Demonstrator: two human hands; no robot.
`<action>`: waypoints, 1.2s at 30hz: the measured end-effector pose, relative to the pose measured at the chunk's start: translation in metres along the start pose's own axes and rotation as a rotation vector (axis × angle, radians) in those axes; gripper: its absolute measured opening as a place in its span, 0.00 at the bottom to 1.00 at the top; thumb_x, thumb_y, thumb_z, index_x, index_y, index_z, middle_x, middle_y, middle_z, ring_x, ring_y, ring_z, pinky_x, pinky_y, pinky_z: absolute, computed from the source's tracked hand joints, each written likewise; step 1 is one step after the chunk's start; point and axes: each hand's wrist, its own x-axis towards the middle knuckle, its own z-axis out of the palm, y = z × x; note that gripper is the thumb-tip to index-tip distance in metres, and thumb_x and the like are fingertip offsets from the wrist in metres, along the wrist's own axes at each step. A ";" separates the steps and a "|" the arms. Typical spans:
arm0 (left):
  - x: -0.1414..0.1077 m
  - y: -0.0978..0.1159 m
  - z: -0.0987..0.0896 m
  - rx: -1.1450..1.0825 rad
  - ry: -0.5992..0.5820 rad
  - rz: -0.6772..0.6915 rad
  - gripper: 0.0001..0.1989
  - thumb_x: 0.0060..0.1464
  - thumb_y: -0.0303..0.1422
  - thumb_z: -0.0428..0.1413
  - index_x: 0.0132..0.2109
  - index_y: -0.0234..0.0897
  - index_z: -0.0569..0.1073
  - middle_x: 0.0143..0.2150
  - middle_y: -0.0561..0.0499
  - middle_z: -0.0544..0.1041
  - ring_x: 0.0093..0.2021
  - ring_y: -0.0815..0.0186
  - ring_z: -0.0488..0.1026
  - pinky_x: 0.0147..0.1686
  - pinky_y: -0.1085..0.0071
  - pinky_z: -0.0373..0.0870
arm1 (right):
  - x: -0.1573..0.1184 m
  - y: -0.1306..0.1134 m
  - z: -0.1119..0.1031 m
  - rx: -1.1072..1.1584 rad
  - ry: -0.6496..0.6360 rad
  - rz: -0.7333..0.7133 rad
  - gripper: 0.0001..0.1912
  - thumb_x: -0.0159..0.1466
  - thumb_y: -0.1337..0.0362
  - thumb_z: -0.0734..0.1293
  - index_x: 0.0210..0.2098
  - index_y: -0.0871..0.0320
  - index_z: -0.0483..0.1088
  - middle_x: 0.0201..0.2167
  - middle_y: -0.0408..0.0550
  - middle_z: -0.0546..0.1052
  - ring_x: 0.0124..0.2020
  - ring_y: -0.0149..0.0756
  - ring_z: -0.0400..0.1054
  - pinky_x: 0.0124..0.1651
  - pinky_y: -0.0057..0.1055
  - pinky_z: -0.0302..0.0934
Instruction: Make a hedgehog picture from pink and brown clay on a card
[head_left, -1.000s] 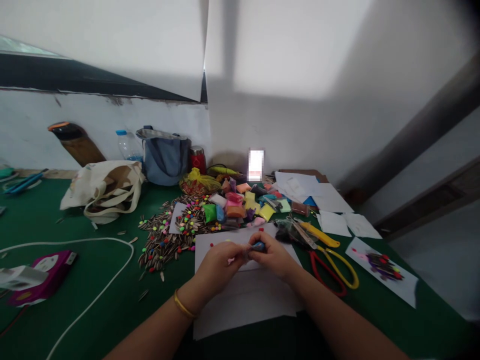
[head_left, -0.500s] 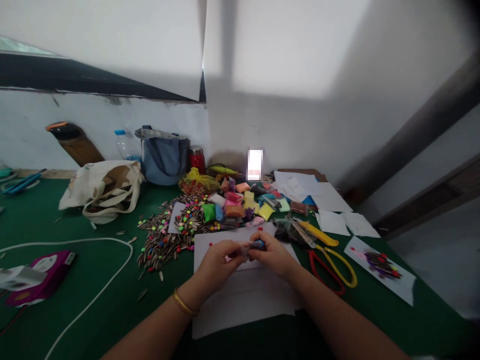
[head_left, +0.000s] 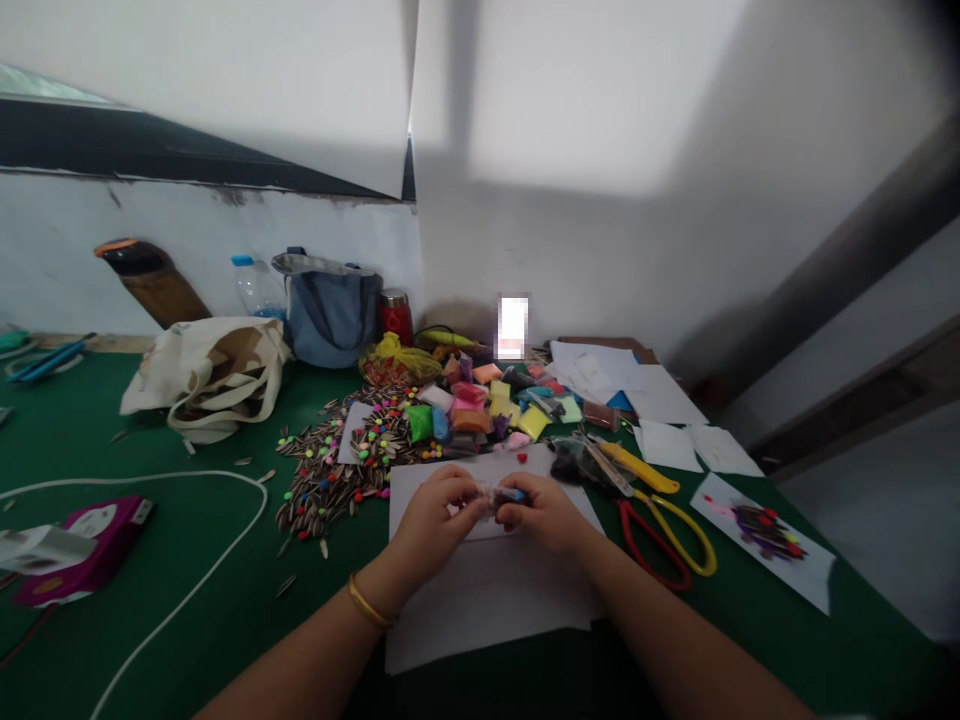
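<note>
Across a green-covered bench (head_left: 247, 600), a person's left hand (head_left: 442, 515) and right hand (head_left: 544, 512) clamp their grip on a small blue packet (head_left: 511, 495) above white paper (head_left: 495, 600), scissors (head_left: 627, 528) at its three o'clock, striped seeds (head_left: 319, 505) at nine.

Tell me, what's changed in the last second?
The left hand rose slightly in view and the right hand dipped slightly; both still grip the small blue-and-clear packet, nothing newly taken or let go. The seed pile and decorated card stayed as they were.
</note>
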 end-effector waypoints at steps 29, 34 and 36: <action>-0.002 -0.001 -0.003 -0.127 -0.122 0.011 0.14 0.59 0.34 0.55 0.51 0.42 0.76 0.41 0.49 0.79 0.38 0.66 0.73 0.38 0.71 0.70 | 0.001 0.006 -0.004 0.173 -0.031 0.048 0.13 0.56 0.59 0.71 0.36 0.57 0.65 0.28 0.43 0.75 0.32 0.35 0.70 0.37 0.31 0.61; -0.003 -0.004 0.005 -0.069 -0.073 0.059 0.17 0.58 0.33 0.56 0.54 0.46 0.74 0.44 0.48 0.78 0.43 0.64 0.73 0.43 0.69 0.71 | 0.001 0.004 0.000 0.083 0.070 -0.009 0.13 0.55 0.62 0.72 0.33 0.56 0.64 0.29 0.40 0.71 0.31 0.31 0.65 0.35 0.27 0.58; -0.003 -0.005 0.006 -0.057 -0.063 0.075 0.17 0.58 0.33 0.56 0.54 0.47 0.74 0.44 0.48 0.78 0.43 0.64 0.74 0.43 0.68 0.70 | 0.001 0.006 -0.001 0.089 0.071 -0.003 0.14 0.54 0.62 0.73 0.33 0.56 0.64 0.29 0.39 0.71 0.30 0.30 0.64 0.34 0.27 0.57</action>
